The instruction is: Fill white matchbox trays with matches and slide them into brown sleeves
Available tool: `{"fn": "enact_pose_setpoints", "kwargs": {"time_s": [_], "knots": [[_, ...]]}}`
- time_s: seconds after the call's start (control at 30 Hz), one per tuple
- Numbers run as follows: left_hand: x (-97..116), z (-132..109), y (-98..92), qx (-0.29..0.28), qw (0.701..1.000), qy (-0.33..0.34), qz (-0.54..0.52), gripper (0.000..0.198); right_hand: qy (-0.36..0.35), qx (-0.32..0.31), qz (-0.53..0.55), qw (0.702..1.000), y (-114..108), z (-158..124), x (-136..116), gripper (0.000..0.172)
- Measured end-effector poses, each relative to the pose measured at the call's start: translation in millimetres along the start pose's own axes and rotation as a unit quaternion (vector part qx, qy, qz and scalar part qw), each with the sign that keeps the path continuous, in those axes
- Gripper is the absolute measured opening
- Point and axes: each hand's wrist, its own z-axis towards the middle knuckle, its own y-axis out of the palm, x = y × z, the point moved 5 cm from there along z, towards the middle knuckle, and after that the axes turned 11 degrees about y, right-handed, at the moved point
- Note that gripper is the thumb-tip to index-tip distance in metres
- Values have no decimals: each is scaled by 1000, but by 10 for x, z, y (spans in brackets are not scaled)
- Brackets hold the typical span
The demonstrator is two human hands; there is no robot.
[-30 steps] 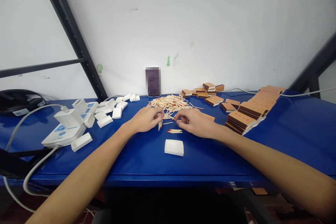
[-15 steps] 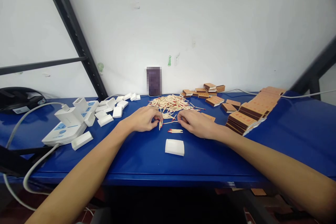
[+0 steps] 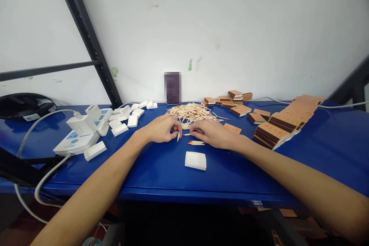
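Near the centre of the frame, the left hand (image 3: 165, 128) has a narrow grip, thumb and forefinger close together at a small cluster of pale wooden matches with red heads (image 3: 179, 135); the fingers partly hide it, so I cannot tell whether the matches are pinched or only touched. Just right of it, the right hand (image 3: 211, 133) also curls narrowly, its fingertips beside a single red-headed wooden match (image 3: 186, 134), perhaps touching it; whether it is held I cannot tell. A short row of red-headed matches (image 3: 196, 143) lies just below the right grip, with a white rectangular tray (image 3: 195, 160) lower still on the glossy blue counter (image 3: 161, 177). The large heap of loose matches (image 3: 192, 111) spreads above both hands.
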Motion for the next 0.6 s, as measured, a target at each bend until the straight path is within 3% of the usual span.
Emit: {"fn": "enact_pose_setpoints", "kwargs": {"time_s": [0.23, 0.4, 0.6], "knots": [[-12, -2, 8, 5, 1000, -1, -23, 23, -78, -17, -5, 997, 42, 80, -56, 17], [-27, -11, 7, 4, 999, -5, -39, 22, -82, -32, -18, 996, 59, 115, -60, 24], [-55, -22, 4, 12, 999, -7, -52, 24, -78, -25, -7, 997, 54, 95, -45, 18]]}}
